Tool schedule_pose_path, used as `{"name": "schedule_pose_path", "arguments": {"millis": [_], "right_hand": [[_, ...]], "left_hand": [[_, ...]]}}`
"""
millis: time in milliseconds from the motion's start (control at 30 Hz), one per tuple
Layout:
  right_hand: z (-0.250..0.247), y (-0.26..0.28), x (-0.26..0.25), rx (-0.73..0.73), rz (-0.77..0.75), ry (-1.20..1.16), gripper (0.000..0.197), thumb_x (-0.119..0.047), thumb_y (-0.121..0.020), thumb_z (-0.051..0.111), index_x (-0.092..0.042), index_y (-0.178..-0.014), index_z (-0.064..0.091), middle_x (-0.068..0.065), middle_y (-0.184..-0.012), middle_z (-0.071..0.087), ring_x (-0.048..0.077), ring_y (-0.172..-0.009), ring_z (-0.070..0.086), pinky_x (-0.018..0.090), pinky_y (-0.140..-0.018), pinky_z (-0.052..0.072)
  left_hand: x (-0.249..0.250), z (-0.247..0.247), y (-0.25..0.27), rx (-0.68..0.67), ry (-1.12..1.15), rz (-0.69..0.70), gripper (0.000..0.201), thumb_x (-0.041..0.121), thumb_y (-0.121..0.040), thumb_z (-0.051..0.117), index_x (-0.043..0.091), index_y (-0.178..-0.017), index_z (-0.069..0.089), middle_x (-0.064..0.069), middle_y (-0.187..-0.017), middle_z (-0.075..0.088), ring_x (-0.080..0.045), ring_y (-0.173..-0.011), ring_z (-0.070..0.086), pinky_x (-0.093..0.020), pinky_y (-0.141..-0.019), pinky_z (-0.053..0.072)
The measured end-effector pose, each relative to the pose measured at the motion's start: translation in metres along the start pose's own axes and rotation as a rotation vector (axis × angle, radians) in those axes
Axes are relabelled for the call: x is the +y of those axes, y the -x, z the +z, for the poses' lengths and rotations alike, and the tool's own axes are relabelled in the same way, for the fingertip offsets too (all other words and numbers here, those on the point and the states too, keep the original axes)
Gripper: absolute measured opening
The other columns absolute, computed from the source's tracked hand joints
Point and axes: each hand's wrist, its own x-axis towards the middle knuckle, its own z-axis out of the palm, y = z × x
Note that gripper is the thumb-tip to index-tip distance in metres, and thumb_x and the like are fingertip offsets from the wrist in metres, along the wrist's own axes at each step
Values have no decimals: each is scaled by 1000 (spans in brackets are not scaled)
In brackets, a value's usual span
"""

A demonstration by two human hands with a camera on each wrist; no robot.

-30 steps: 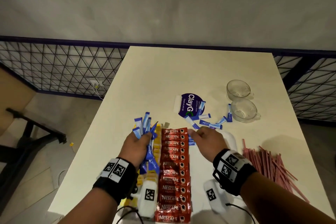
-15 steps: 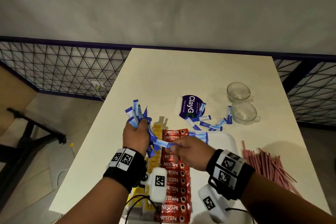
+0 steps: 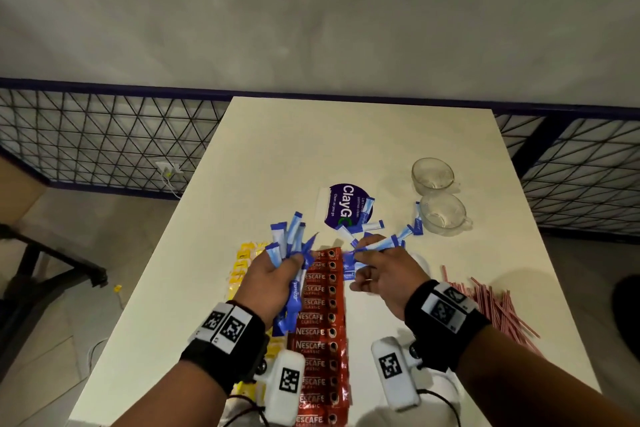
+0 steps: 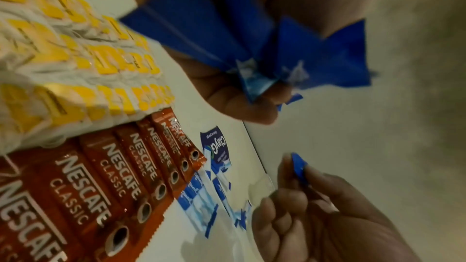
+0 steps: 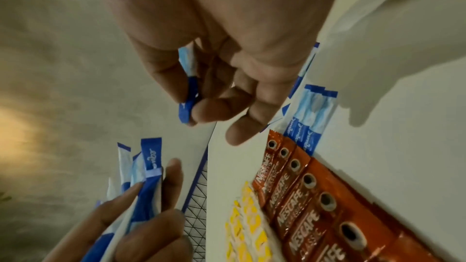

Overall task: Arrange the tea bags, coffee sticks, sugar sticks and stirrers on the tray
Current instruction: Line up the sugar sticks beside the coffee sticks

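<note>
1. Head view: the left hand (image 3: 273,282) grips a fanned bundle of sugar sticks (image 3: 289,244) above the desk's (image 3: 311,149) near edge; the right hand (image 3: 386,270) pinches one sugar stick (image 3: 375,246), lying crosswise, pointing leftward at the bundle.
2. Left wrist view: fingers (image 4: 242,103) clenched around the bundle.
3. Right wrist view: fingers (image 5: 209,111) pinch the stick's end.

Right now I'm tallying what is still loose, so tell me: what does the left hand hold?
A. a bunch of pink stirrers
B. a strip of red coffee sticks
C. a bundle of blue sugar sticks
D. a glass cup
C: the left hand grips a fanned bundle of blue sugar sticks, raised over the red coffee sticks lying in a row.
</note>
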Motion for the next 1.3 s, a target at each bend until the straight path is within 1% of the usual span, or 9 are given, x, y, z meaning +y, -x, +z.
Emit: {"name": "schedule_pose_path", "arguments": {"millis": [167,267,333,400,567,767,933,1100,1300], "right_hand": [[4,-1,2,31,35,-11,7,-5,-86,67,-1,-89,63,3,-56,50,11,-45,39,31,-56,48],[5,-3,3,25,43,-18,9,-5,-85,67,2,-89,63,7,-61,44,11,-42,39,30,-54,48],[6,-1,4,2,47,-20,5,-2,-87,64,2,-89,62,6,-59,43,10,-41,40,29,-54,47],[5,1,3,-14,38,-31,8,-4,-88,62,1,-94,61,7,-63,49,10,-42,40,28,-53,46],[-6,2,-3,36,-14,-83,6,-13,-90,63,-9,-91,59,6,-76,63,11,-45,40,28,-51,44],[-14,2,-7,79,-11,-42,5,-11,-90,63,-7,-89,62,7,-74,65,13,-47,39,26,-48,43],[-36,-10,4,151,40,22,2,-10,-89,64,-10,-87,64,6,-74,62,12,-45,35,24,-49,37],[-70,-28,42,244,190,337,7,-1,-87,61,-6,-84,65,14,-72,57,14,-43,29,20,-44,29],[-79,-43,63,322,206,661,13,-26,-80,75,-16,-80,67,7,-80,67,20,-56,52,27,-58,41]], "left_hand": [[12,10,3,-122,25,43,25,39,-77,62,22,-92,74,-32,-76,61,-47,-62,53,-53,-64,49],[16,14,3,-195,-92,102,15,25,-94,57,20,-89,70,-14,-59,56,-28,-51,48,-37,-56,42],[17,17,3,-223,-176,142,25,15,-99,50,24,-79,64,4,-48,53,-13,-44,45,-26,-53,37],[20,18,3,-222,-226,161,31,12,-99,48,26,-73,57,9,-43,51,-2,-39,42,-19,-49,34],[17,12,-3,-194,-293,158,29,18,-98,52,8,-71,56,4,-47,42,-10,-41,36,-24,-49,30],[19,16,-6,-209,-337,191,36,14,-98,50,23,-64,50,10,-39,44,-4,-36,37,-15,-44,29],[14,11,-10,-198,-384,158,31,17,-98,50,21,-67,50,9,-37,42,-5,-34,35,-16,-43,28],[-5,-10,-14,-124,-432,56,32,21,-98,53,17,-66,49,5,-38,39,-8,-34,31,-24,-45,27],[-12,-18,-9,-111,-427,46,25,18,-98,50,19,-74,53,7,-37,48,-5,-32,38,-14,-41,28]]}}
